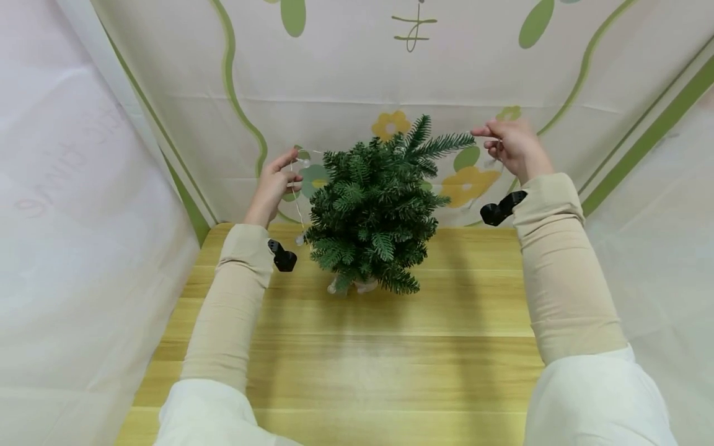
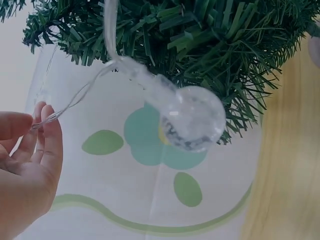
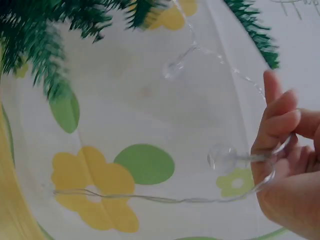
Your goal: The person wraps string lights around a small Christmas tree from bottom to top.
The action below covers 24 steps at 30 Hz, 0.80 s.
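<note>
A small green artificial tree (image 1: 376, 214) stands on the wooden table. Left of it, the left hand (image 1: 276, 186) pinches a thin clear wire between thumb and fingers; in the left wrist view a clear ball bulb (image 2: 194, 118) hangs from this wire beside the branches. At the tree's upper right, the right hand (image 1: 515, 145) has its index fingertip by the tip of a long branch (image 1: 446, 145). The right wrist view shows the right hand (image 3: 290, 155) with curled fingers holding the light string (image 3: 190, 200), a clear bulb (image 3: 222, 157) sticking out beside them.
The wooden table (image 1: 362, 371) extends in front of the tree. Behind it hangs a pale cloth (image 1: 334, 74) printed with flowers and leaves, and similar pale cloths stand at both sides. The tree's pale base (image 1: 365, 286) shows beneath the lowest branches.
</note>
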Each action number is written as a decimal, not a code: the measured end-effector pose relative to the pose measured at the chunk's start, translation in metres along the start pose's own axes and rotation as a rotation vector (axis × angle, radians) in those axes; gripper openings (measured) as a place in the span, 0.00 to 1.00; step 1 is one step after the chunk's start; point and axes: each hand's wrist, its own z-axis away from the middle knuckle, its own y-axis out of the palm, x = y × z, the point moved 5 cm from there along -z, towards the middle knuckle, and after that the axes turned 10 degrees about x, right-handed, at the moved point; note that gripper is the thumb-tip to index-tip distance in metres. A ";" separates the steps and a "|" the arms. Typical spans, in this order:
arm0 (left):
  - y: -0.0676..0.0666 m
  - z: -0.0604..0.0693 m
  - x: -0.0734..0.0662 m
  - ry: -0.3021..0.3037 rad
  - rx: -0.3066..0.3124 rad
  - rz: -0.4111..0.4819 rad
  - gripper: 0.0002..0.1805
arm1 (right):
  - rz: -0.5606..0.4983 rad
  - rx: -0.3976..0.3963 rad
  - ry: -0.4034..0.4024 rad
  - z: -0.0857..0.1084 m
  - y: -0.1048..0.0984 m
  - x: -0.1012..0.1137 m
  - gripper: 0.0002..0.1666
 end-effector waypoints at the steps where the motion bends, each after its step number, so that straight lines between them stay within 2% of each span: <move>1: 0.000 0.001 0.001 -0.012 0.007 0.003 0.29 | 0.018 -0.012 0.010 0.000 -0.002 -0.002 0.12; 5: -0.001 0.004 0.005 -0.046 0.046 0.042 0.26 | -0.016 -0.037 0.035 0.001 -0.008 -0.009 0.09; 8: -0.001 0.004 0.008 -0.057 0.051 0.033 0.26 | -0.051 -0.020 0.027 0.002 -0.011 -0.014 0.07; 12: 0.000 0.002 0.010 -0.051 0.019 -0.037 0.33 | -0.099 0.035 0.000 0.001 -0.014 -0.020 0.08; 18: 0.000 0.002 0.012 -0.021 -0.029 -0.104 0.33 | -0.162 0.148 -0.005 0.001 -0.018 -0.029 0.21; 22: -0.002 0.003 0.014 -0.027 -0.075 -0.174 0.28 | -0.137 0.187 0.017 0.003 -0.022 -0.034 0.15; 24: -0.002 0.004 0.015 -0.036 -0.100 -0.179 0.25 | -0.135 0.188 0.020 0.004 -0.025 -0.036 0.11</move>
